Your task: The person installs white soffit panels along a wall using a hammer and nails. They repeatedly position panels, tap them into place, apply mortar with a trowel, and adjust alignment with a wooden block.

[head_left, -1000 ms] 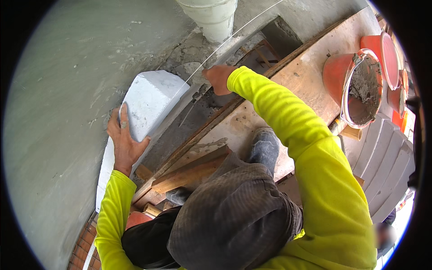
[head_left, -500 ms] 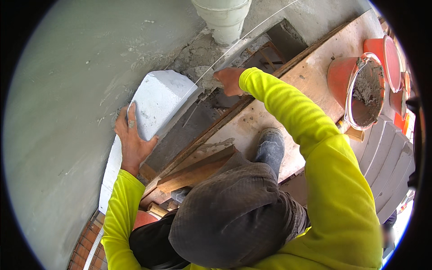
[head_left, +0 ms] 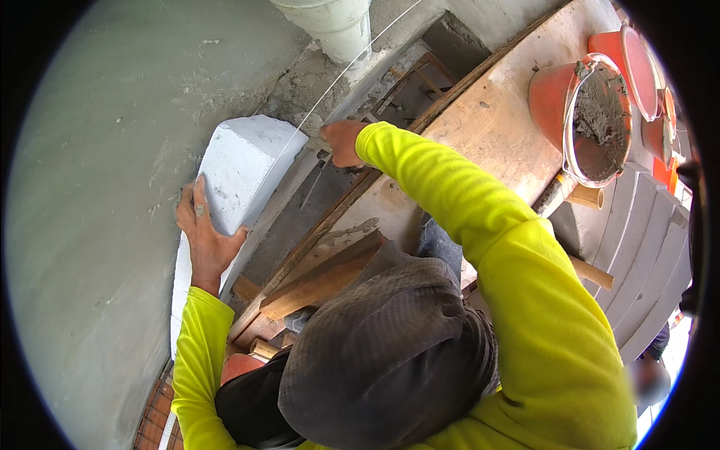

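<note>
A long white block point(head_left: 238, 161), perhaps two pieces end to end, lies along the grey rendered wall point(head_left: 97, 195). My left hand point(head_left: 208, 240) rests on it, fingers stretched toward the wall side and thumb spread toward the opposite edge. Past the block's far end, my right hand point(head_left: 345, 142) is closed like a fist beside rough mortar point(head_left: 304, 94) on the ledge. Whatever it may hold is hidden. A thin white string point(head_left: 334, 84) stretches from the top across the block's upper face.
A pale pipe point(head_left: 330, 30) rises at the far side. Open gaps lie between the ledge and a wooden plank point(head_left: 487, 112). A red bucket point(head_left: 536, 105) with mortar stands on the right, more buckets behind it. A timber piece point(head_left: 322, 281) lies near my knee. Another person is partly visible at lower right.
The view has shifted, so most things sit farther left. My right hand has come slightly closer to the block's far end. My left hand keeps its place on the block.
</note>
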Tool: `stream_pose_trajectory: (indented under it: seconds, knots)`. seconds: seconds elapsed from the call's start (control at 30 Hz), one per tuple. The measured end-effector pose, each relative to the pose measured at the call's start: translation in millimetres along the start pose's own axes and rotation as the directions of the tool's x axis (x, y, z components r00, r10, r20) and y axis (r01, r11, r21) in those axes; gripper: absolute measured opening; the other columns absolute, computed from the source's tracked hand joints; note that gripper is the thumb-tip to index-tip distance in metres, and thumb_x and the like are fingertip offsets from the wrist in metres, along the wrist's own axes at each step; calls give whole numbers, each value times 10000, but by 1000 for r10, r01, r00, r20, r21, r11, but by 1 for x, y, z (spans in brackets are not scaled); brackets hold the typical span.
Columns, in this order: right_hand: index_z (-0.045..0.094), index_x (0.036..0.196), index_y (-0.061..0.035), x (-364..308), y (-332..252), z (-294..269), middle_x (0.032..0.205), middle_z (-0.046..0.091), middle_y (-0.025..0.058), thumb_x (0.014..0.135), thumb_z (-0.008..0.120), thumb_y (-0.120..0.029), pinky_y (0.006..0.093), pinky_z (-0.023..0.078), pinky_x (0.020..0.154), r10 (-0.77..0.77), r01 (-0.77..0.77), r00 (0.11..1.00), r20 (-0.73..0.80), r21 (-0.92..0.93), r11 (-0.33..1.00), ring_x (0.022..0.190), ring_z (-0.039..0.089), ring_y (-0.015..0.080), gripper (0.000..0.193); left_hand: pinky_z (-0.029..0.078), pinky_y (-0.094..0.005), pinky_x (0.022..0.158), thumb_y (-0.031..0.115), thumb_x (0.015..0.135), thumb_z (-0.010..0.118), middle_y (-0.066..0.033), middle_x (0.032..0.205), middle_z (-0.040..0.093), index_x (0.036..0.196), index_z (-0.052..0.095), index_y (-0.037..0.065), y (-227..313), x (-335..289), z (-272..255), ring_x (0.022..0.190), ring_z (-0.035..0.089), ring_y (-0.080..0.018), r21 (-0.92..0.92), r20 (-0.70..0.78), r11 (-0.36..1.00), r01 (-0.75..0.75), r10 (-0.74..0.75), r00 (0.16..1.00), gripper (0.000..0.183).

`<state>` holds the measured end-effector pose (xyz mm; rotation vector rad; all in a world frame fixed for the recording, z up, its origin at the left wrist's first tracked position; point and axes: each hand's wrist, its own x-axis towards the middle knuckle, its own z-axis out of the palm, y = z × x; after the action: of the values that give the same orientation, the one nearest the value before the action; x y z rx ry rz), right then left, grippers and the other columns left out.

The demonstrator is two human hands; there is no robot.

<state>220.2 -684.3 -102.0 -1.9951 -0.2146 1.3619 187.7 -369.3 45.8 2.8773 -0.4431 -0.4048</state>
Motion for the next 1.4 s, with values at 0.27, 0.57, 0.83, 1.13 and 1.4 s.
stream_pose_trajectory:
  seconds: [0.27,0.57,0.83,1.13,1.4]
  knots:
    - [652,1230,9,12,-85,70,1204,686,231,808,659,-119,457,536,960,-184,266,950,251,-350,898,1156,654,381,442,265,-529,1208,186,574,860,-205,1535,306,1585,268,191,-3,4,-1,1432,281,-429,38,-27,999,25,-24,999,1172]
    - [552,1290,31,-16,-28,49,1060,697,269,791,674,-170,473,555,868,-43,43,998,35,-20,999,1027,686,413,552,226,-546,1189,164,575,842,-197,1506,323,1577,274,158,2,3,0,1403,292,-424,-2,-11,1000,17,-17,1000,1152]
    - [572,1160,34,-2,8,48,1024,691,293,762,731,-181,486,527,906,56,11,904,-424,153,988,1038,663,449,480,211,-530,1197,165,563,844,-177,1519,333,1571,278,141,-4,1,2,1408,301,-406,-10,-29,1000,10,-10,1000,1156]
    - [519,1186,28,-55,10,-9,1029,689,294,783,714,-150,499,534,899,-90,-8,915,-394,-240,971,1023,670,451,482,272,-531,1216,171,570,866,-208,1536,317,1593,239,186,1,3,-3,1434,288,-431,13,-9,1000,21,-21,1000,1201]
    - [637,1259,2,18,-18,-50,1270,660,227,750,681,-54,441,531,972,-61,43,997,-39,-370,928,1178,648,365,515,204,-535,1190,161,573,844,-210,1494,348,1563,293,115,-1,2,-2,1389,325,-410,-7,-45,999,-36,36,998,1134]
